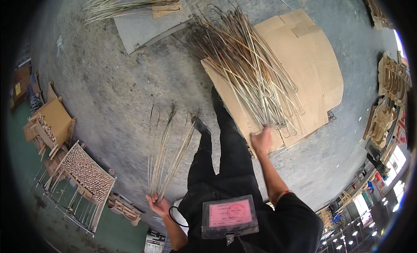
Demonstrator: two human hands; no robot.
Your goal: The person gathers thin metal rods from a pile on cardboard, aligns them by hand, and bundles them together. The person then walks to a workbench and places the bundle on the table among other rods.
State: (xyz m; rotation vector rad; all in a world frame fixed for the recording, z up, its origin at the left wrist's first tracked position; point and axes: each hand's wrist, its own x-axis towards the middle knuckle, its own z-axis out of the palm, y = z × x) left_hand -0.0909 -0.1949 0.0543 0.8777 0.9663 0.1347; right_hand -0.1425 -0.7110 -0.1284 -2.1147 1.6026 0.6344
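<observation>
In my left hand [159, 206], closed around their near ends, is a loose bunch of long thin metal rods [164, 159]. These fan out away from me beside my left leg, with darker far tips. My right hand [262, 141] is curled at the near end of a large heap of similar rods [256, 66], some with bent, hooked ends. Its fingers are closed at the rod ends, slightly blurred; how many rods it grips is hidden. The heap lies across a flattened cardboard sheet [310, 64], its far end brownish and rusty.
Another bundle of rods [117, 5] lies on a grey board [152, 29] at the far left. A metal rack of stacked wooden pieces [87, 172] and a cardboard box [54, 122] stand at left. Wooden parts [384, 118] line the right side. My legs [232, 144] are between the rods.
</observation>
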